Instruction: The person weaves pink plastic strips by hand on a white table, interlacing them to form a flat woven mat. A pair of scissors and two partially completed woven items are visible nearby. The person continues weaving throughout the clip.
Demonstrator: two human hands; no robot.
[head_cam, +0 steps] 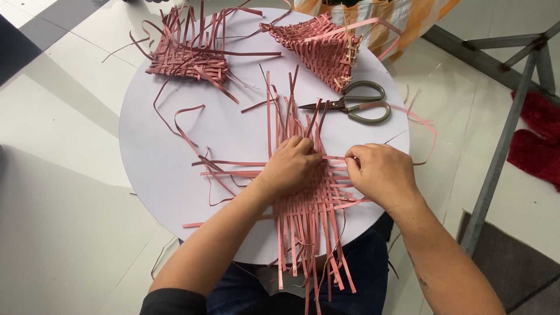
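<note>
A flat mat of woven pink strips [312, 204] lies on the near part of a round white table [163, 157], its loose ends hanging over the front edge. My left hand [290, 167] presses down on the weave, fingers curled over the strips. To the right, my right hand [379, 173] pinches a horizontal pink strip [337, 158] at the mat's right side. Both hands are touching the mat and nearly meet.
Grey-handled scissors [356, 105] lie just beyond the mat. Two half-woven pink baskets sit at the back: one at the left [186, 61], one at the right [321, 46]. Loose strips scatter the table. A grey metal frame [507, 128] and red cloth [539, 140] stand at the right.
</note>
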